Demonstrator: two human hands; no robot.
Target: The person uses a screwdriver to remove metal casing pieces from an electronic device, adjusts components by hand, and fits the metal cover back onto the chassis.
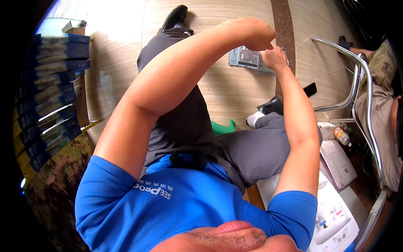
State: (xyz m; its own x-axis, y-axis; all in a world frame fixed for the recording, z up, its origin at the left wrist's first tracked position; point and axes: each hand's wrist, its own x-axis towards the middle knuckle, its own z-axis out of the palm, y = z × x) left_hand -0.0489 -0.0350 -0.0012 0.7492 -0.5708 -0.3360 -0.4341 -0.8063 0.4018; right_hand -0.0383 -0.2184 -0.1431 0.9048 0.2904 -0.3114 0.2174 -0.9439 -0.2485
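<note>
A flat grey metal unit, with a perforated edge and printed markings, lies low in front of me, partly covered by my hands. Above its far side is my left hand, its fingers curled and pressed together at the tips. Whatever they pinch is too small to make out. My right hand is over the right part of the unit, close to my left fingertips. Its fingers are bent and closed, and I cannot make out what is in them.
Stacked blue boxes stand at the left. A green stool edge shows between my legs. At right are a metal chair frame, a seated person's leg, a dark phone-like slab, a bottle and a white water dispenser.
</note>
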